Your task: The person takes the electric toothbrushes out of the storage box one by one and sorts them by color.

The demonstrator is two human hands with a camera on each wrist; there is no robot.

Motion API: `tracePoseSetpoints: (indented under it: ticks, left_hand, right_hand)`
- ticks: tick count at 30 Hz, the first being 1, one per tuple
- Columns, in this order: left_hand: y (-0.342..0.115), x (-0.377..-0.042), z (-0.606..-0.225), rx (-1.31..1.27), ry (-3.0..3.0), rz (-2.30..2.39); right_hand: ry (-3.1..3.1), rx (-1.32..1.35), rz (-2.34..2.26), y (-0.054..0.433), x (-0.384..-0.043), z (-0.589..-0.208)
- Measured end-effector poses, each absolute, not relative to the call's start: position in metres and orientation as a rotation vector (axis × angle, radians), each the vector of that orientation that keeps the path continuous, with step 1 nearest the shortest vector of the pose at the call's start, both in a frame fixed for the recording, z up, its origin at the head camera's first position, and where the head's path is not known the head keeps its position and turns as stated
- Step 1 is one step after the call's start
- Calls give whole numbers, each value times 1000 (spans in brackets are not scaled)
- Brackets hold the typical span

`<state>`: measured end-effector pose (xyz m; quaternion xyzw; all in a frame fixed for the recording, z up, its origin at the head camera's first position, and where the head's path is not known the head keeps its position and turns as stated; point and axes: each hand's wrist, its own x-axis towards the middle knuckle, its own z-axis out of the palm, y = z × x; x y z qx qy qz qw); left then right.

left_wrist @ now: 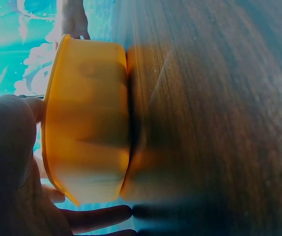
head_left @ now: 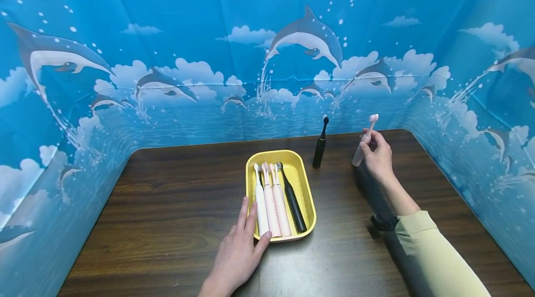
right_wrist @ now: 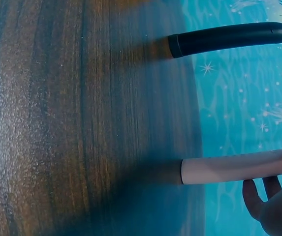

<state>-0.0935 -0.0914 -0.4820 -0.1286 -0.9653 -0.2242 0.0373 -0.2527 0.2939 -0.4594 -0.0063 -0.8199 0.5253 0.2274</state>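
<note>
My right hand (head_left: 379,158) pinches a pale pink electric toothbrush (head_left: 358,156) between thumb and fingers at the upper handle. The brush is nearly upright, head up, its base close to the tabletop. To its left a black electric toothbrush (head_left: 319,152) stands upright on its base. My left hand (head_left: 237,253) rests at the near left corner of a yellow tray (head_left: 310,195), fingers extended along the rim and thumb at the near edge. In the tray lie a white toothbrush (head_left: 261,209), two pink toothbrushes (head_left: 276,209) and a black toothbrush (head_left: 295,206), heads pointing away from me.
The dark wooden table (head_left: 175,204) has rounded far corners. A blue curtain (head_left: 200,46) printed with dolphins rises behind it and along both sides. A dark band (head_left: 384,222) circles the right wrist below a pale yellow sleeve (head_left: 434,250).
</note>
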Motion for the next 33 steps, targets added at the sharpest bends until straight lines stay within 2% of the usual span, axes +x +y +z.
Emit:
tracePoseSetpoints:
  ticks: [15, 25, 33]
  left_hand:
    - [-92, -93, -480, -375, -2982, -704]
    - [-92, -93, -482, -384, -2963, -692]
    - [-92, -92, -482, -392, -2952, -695]
  right_hand:
    - [-2374, -188, 1372, 291, -251, -452]
    - [-2183, -317, 1433, 278, -242, -439]
    - [-1766, -160, 1412, 250, -230, -421]
